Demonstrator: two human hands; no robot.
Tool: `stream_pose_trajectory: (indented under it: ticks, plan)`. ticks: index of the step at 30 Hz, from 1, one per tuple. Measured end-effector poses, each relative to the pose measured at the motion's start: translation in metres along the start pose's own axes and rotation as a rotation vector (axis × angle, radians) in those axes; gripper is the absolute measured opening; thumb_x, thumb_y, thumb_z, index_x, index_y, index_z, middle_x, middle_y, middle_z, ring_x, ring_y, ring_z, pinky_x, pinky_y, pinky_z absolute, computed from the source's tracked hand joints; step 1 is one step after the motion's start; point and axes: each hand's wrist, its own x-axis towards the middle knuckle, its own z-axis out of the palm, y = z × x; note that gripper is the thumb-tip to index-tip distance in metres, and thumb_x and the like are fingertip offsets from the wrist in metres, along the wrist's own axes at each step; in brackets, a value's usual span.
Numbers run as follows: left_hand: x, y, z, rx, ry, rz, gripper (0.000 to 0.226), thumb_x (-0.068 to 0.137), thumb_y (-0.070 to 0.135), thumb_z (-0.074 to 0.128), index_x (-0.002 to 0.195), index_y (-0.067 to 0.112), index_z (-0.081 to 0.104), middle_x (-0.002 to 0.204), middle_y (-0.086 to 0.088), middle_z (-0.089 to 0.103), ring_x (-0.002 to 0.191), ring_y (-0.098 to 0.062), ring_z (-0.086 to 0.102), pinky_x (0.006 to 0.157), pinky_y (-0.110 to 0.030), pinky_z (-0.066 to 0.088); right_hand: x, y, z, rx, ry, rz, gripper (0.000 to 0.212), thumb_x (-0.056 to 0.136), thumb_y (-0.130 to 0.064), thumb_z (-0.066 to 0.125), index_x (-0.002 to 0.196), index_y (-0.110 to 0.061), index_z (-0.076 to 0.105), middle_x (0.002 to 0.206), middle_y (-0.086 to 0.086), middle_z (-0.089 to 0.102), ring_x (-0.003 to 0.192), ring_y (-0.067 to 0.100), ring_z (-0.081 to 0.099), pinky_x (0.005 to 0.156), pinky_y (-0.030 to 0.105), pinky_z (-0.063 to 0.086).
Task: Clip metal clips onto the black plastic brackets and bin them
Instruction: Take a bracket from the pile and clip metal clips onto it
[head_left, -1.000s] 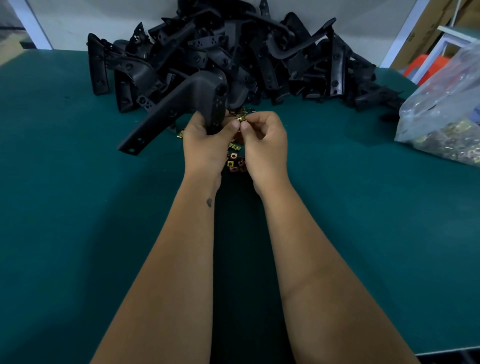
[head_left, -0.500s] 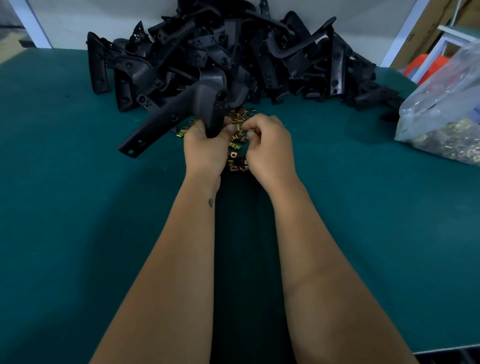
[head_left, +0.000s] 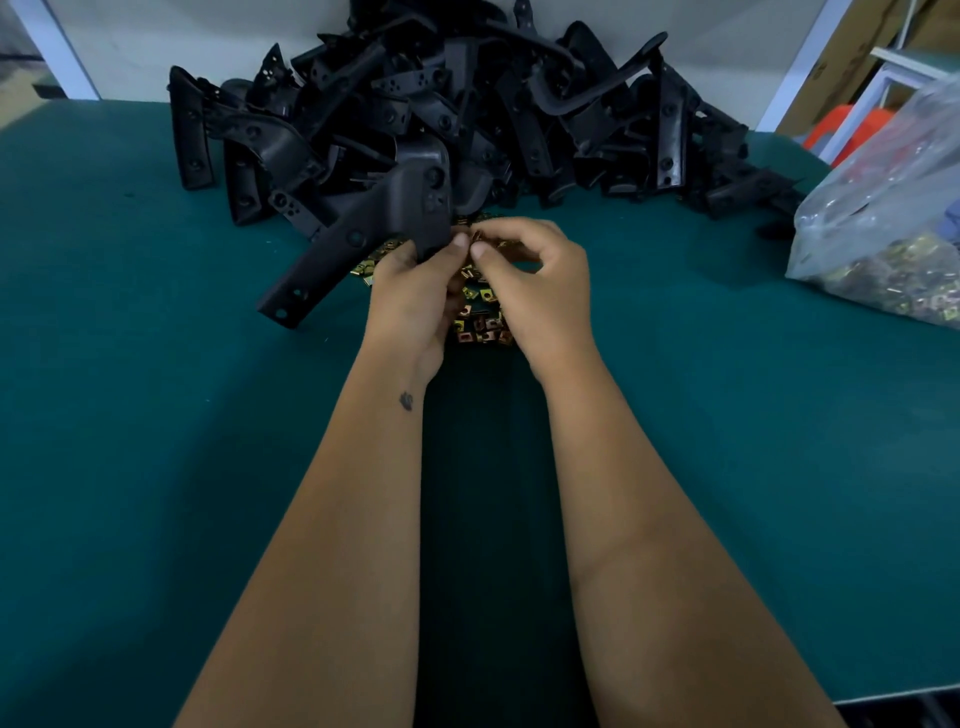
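Note:
My left hand (head_left: 410, 296) grips a black plastic bracket (head_left: 363, 234) by its short end; the long arm slopes down to the left, its tip close to the green table. My right hand (head_left: 535, 280) pinches a small metal clip (head_left: 475, 239) between thumb and forefinger, right at the bracket's end beside my left thumb. A loose heap of gold metal clips (head_left: 480, 322) lies on the table under and between my hands, partly hidden by them.
A big pile of black brackets (head_left: 467, 109) fills the back of the green table (head_left: 156, 415). A clear plastic bag of clips (head_left: 883, 244) sits at the right edge. White frame posts and an orange object stand behind.
My right hand has lifted from the clip heap with a clip pinched in it and brought it to the bracket's end. The left hand and bracket have barely moved.

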Motion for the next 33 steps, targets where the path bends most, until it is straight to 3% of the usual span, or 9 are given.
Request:
stream_pose_trajectory:
  ticks: [4,10,13,16,19,25,33]
  plan:
    - [0.000,0.002,0.005,-0.088,0.027,-0.075,0.011,0.092,0.003,0.051,0.088,0.011,0.057,0.068,0.004,0.060,0.052,-0.006,0.042,0.047,-0.018,0.034,0.003,-0.001,0.000,0.104,0.074,0.041,0.014,0.084,-0.007,0.070,0.081,-0.021,0.068,0.083,-0.006,0.068,0.080,0.004,0.062,0.077,0.020,0.051]
    - [-0.002,0.004,0.007,-0.153,-0.055,-0.150,0.025,0.098,0.017,0.034,0.084,0.011,0.054,0.060,0.002,0.051,0.048,-0.009,0.039,0.045,-0.020,0.029,0.004,0.000,0.000,0.202,0.091,0.142,0.016,0.086,-0.004,0.068,0.085,-0.019,0.072,0.077,-0.008,0.070,0.073,0.000,0.066,0.068,0.015,0.051]
    - [-0.004,0.005,0.007,-0.108,-0.088,-0.160,0.027,0.099,0.019,0.034,0.085,0.011,0.056,0.059,0.002,0.050,0.045,-0.009,0.036,0.042,-0.019,0.026,0.004,0.000,-0.002,0.294,0.068,0.189,0.015,0.089,-0.002,0.066,0.095,-0.013,0.075,0.084,-0.006,0.073,0.078,0.000,0.067,0.071,0.013,0.051]
    - [-0.004,0.005,0.006,-0.041,-0.095,-0.170,0.028,0.099,0.022,0.035,0.085,0.013,0.058,0.058,0.004,0.049,0.043,-0.007,0.032,0.040,-0.018,0.022,0.004,-0.002,-0.005,0.389,0.061,0.219,0.015,0.089,0.001,0.066,0.099,-0.007,0.074,0.079,-0.005,0.072,0.072,0.000,0.067,0.067,0.013,0.051]
    - [-0.004,0.005,0.005,-0.018,-0.099,-0.180,0.029,0.099,0.025,0.035,0.084,0.015,0.058,0.056,0.005,0.047,0.042,-0.007,0.029,0.038,-0.017,0.022,0.003,-0.003,-0.006,0.468,0.065,0.244,0.014,0.088,0.003,0.067,0.097,-0.005,0.072,0.072,-0.005,0.071,0.062,0.001,0.066,0.060,0.013,0.050]
    - [-0.006,0.005,0.004,0.009,-0.108,-0.193,0.025,0.097,0.027,0.038,0.085,0.015,0.056,0.055,0.007,0.046,0.042,-0.007,0.026,0.037,-0.017,0.021,0.005,-0.001,-0.007,0.498,0.091,0.283,0.010,0.087,0.001,0.069,0.093,-0.005,0.072,0.076,0.001,0.068,0.066,0.004,0.061,0.068,0.018,0.050]
    - [-0.006,0.004,0.004,0.082,-0.139,-0.163,0.028,0.097,0.026,0.038,0.081,0.015,0.058,0.057,0.005,0.049,0.042,-0.008,0.027,0.037,-0.018,0.023,0.002,-0.005,-0.011,0.636,0.032,0.270,0.010,0.091,0.006,0.060,0.090,-0.002,0.066,0.057,-0.005,0.067,0.047,0.003,0.061,0.047,0.015,0.048]
